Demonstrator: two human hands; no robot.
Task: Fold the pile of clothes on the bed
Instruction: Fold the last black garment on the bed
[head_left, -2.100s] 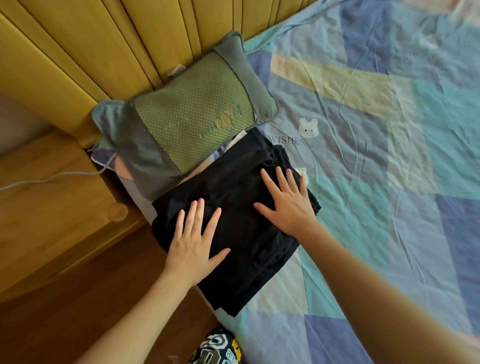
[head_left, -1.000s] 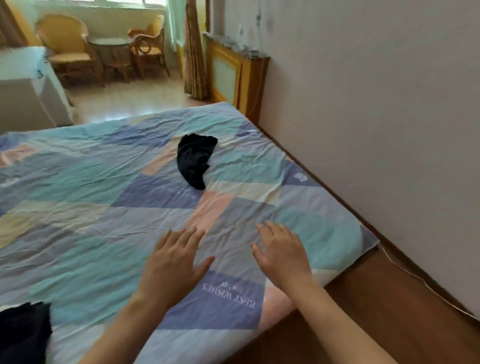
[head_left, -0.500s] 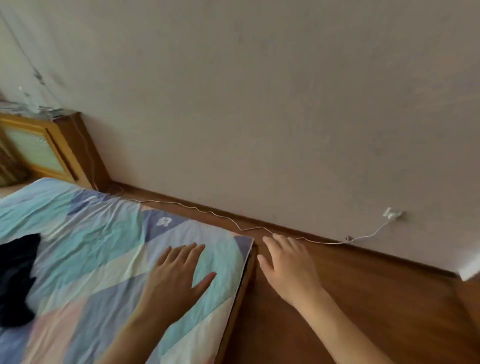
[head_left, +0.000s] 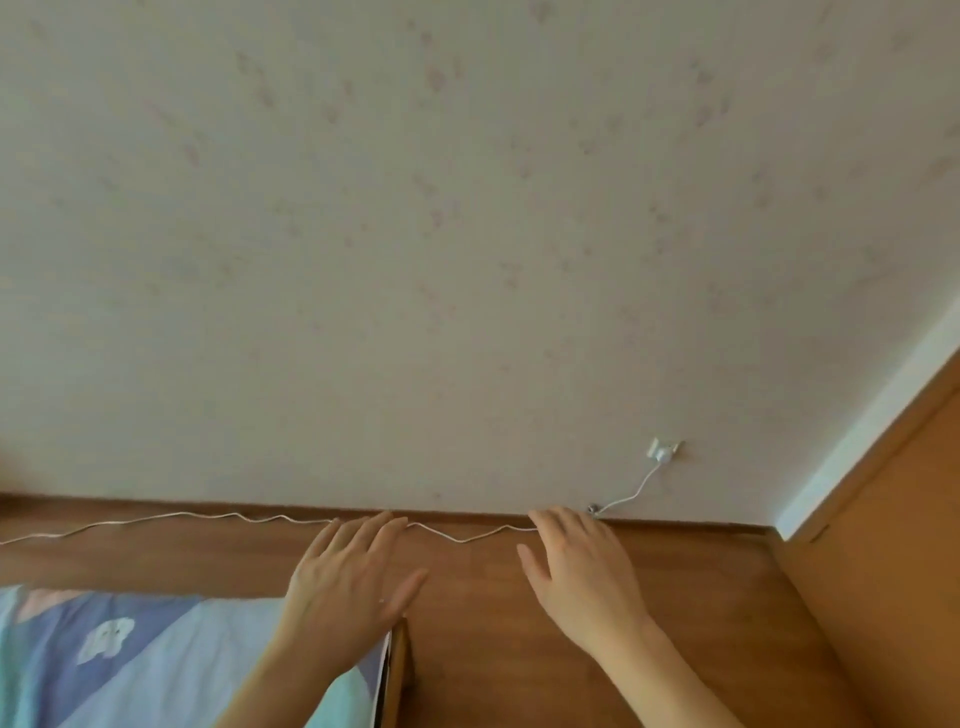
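Facing wall now; black clothes gone, left hand (head_left: 347, 587) and right hand (head_left: 582, 577) open.

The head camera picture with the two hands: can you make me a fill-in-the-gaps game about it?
1. Both the left hand and the right hand have straight fingers and hold ____.
2. The thin white cable runs along the brown wooden floor up to a small white plug on the ____.
3. The blue and teal patchwork bed sheet fills the bottom ____ corner of the picture.
4. The number of clothes in this view is ____.

Missing words: nothing; wall; left; zero
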